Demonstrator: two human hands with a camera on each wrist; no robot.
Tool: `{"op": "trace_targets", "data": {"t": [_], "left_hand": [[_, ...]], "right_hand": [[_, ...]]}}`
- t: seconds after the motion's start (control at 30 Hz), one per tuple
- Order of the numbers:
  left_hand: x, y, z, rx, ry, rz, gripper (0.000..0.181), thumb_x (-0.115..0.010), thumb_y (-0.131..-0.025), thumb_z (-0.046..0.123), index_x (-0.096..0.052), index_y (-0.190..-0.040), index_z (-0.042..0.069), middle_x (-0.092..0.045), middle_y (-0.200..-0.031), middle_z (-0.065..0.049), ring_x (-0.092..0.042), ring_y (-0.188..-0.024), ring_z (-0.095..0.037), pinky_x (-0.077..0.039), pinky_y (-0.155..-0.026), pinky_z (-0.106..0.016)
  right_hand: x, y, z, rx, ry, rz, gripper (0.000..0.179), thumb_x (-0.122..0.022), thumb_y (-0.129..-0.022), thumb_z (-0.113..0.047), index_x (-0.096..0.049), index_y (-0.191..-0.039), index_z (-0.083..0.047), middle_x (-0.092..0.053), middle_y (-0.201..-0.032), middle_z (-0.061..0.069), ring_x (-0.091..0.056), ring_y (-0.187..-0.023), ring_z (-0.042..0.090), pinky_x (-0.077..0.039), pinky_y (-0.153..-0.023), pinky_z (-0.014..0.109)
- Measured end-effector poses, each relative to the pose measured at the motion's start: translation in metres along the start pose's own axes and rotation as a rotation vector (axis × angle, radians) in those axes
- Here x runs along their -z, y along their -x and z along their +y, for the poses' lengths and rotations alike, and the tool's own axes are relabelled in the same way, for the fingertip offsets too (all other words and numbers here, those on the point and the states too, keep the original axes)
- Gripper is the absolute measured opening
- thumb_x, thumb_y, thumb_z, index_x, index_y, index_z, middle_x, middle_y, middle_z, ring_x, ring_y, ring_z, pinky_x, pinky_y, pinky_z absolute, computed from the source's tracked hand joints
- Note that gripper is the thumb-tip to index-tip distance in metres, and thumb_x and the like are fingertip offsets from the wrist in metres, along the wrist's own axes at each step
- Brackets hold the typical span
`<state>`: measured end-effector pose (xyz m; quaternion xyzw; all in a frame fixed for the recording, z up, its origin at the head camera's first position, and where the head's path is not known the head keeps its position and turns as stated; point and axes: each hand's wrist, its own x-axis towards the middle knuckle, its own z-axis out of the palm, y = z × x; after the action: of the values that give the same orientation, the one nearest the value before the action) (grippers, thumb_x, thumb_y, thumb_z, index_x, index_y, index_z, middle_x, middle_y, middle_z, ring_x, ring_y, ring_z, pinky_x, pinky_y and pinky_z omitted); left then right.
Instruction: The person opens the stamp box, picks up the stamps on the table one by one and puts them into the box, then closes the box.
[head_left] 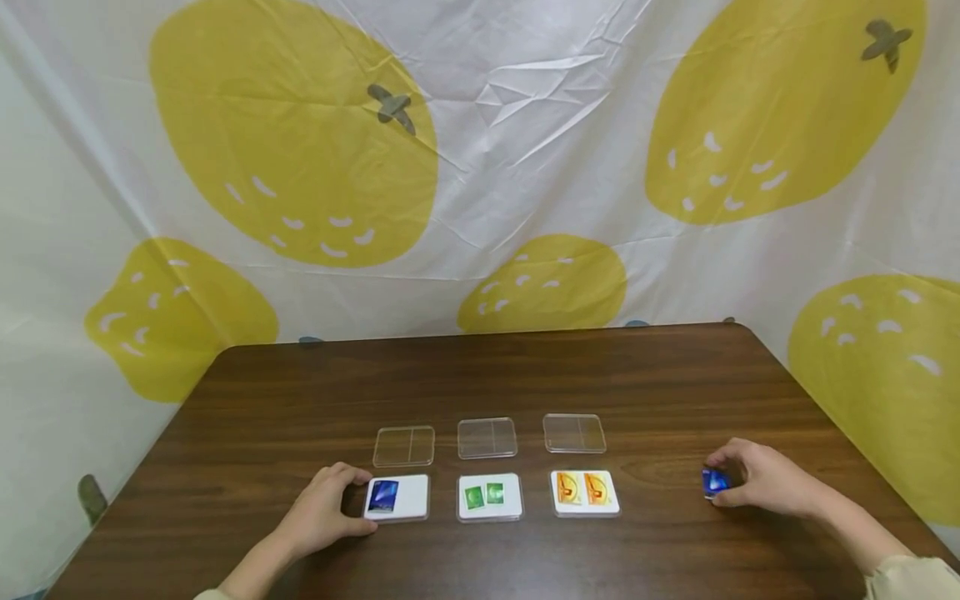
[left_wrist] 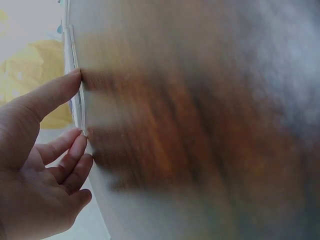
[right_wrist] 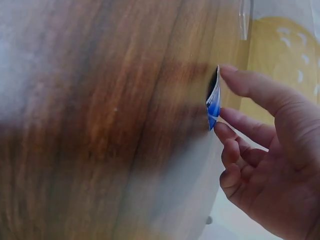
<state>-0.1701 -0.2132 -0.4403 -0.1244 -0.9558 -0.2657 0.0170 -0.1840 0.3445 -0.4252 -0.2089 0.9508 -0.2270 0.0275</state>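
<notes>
In the head view three shallow clear plastic cases with white inserts stand in a row. The left case [head_left: 409,498] bears one blue card [head_left: 383,497] on its left half. My left hand [head_left: 324,510] holds this case at its left side, thumb at the near corner and fingers at the far one. Two green cards [head_left: 475,497] lie on the middle case [head_left: 512,500], and two orange cards [head_left: 568,488] on the right case [head_left: 587,509]. At the far right, my right hand [head_left: 765,482] pinches a small blue card [right_wrist: 214,107], slightly bent in the right wrist view.
Behind the cases lie three clear lids, the left lid [head_left: 403,447], middle lid [head_left: 487,438] and right lid [head_left: 573,433]. Everything rests on a dark wooden table [head_left: 480,375]. A white curtain [head_left: 525,167] with yellow fruit hangs behind its far edge.
</notes>
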Motion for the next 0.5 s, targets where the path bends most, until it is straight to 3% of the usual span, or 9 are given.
{"op": "trace_targets", "data": {"t": [0.27,0.5], "left_hand": [[0.0000,-0.0008,-0.0014,-0.013,-0.003,-0.001,0.055,-0.086,-0.052,0.025,-0.063,-0.098,0.005,-0.058,-0.096,0.000,-0.051,-0.096,-0.022,-0.042,-0.084,-0.043],[-0.0007,-0.0010,-0.0024,-0.020,-0.003,0.003,0.055,-0.086,-0.052,0.025,-0.063,-0.098,0.005,-0.058,-0.095,0.001,-0.051,-0.095,-0.021,-0.042,-0.084,-0.042]], "right_hand": [[0.0017,-0.0006,-0.0007,-0.018,0.031,-0.021,0.035,-0.080,-0.063,-0.027,-0.061,-0.085,-0.007,-0.058,-0.081,-0.004,-0.050,-0.071,0.002,-0.041,-0.060,0.023],[0.0044,-0.0053,0.0042,0.010,-0.070,-0.086,0.013,-0.071,-0.073,-0.009,-0.060,-0.079,-0.006,-0.059,-0.074,-0.005,-0.049,-0.066,-0.001,-0.042,-0.056,0.022]]}}
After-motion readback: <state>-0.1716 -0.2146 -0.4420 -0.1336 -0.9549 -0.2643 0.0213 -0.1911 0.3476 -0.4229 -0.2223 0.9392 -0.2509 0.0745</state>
